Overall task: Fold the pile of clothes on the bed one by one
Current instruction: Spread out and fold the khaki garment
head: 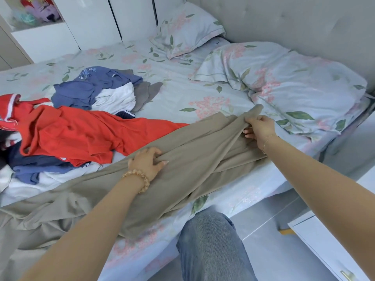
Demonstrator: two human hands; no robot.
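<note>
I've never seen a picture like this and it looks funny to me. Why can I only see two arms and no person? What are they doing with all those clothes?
The camera sits on the person's head and looks down, so you see what they see: their own arms and a knee in jeans. There is just this one picture.

They stand beside a bed with a flowery sheet and two pillows. A pile of unfolded clothes lies on it: a red garment, a blue garment, a white one and more.

The left hand, with a bead bracelet, grips the middle of a long beige garment. The right hand pinches its far end. The cloth runs stretched between them. It is not folded yet; probably they are straightening it to fold it first.
</note>
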